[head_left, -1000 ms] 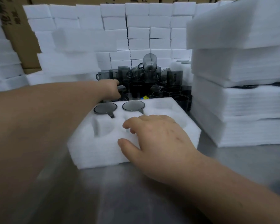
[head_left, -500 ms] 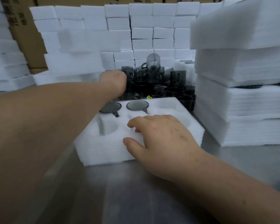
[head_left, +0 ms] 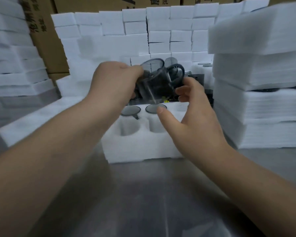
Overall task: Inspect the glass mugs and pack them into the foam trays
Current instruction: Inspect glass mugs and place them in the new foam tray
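Foam tray [head_left: 140, 147] on bench [head_left: 143, 194]: two rear pockets filled, front pockets vacant. Left hand [head_left: 113, 82], in the stock pile a second ago, now raised over tray, fingers curled round a tilted smoked glass mug [head_left: 154, 79]. Right hand [head_left: 193, 117] lifted off tray, fingers spread, just beside mug. Judged: inspection under way. Carton [head_left: 46, 40] print blurred, unreadable.

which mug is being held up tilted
The mug in the left hand, tilted in the air above the foam tray; the two packed mugs sit in its back pockets.
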Tool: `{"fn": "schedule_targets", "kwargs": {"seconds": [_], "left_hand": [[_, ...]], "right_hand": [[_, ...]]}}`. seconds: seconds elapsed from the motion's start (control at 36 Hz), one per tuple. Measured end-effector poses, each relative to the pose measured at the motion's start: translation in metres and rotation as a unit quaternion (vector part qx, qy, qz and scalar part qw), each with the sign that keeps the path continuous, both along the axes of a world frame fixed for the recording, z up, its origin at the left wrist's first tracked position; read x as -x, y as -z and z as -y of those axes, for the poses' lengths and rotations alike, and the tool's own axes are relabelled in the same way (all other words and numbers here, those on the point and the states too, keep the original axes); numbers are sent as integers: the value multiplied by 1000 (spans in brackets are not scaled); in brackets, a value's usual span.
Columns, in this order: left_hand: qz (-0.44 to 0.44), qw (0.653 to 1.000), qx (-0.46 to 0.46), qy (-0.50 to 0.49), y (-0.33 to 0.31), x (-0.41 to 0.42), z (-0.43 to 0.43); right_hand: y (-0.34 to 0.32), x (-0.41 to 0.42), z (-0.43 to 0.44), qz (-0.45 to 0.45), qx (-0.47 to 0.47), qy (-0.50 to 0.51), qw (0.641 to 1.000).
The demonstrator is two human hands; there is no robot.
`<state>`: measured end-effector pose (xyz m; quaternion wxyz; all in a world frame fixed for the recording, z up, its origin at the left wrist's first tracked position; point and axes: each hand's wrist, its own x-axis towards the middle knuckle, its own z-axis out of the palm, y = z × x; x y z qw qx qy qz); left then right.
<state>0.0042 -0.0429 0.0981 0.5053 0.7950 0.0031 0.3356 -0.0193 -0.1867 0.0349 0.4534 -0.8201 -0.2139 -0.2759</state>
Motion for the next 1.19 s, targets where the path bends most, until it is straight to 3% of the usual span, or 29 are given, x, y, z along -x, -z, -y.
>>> {"fn": "schedule_targets", "kwargs": {"seconds": [0.17,0.31,0.36,0.44,0.53,0.58,0.69,1.19], "left_hand": [[-37,997,61,41,29,22,-3],[-18,989,122,85,38,29,-5],[-5,991,75,114,44,31,-9],[46,988,-71,133,52,33,-16],[95,953,-241,156,55,35,-21],[88,941,-286,156,56,35,-23],[61,936,-329,107,55,37,-25],[117,925,-358,56,55,38,-24]], "right_hand": [[5,-1,-1,-30,-6,-59,998],[7,-2,-1,-31,-22,-61,997],[6,-3,0,-26,-38,-61,997],[5,-4,1,-15,-55,-56,997],[3,-4,1,-6,-71,-43,997],[2,-5,1,-2,-87,-40,995],[3,-6,0,0,-108,-43,993],[5,-9,1,-13,-150,-69,986]]}}
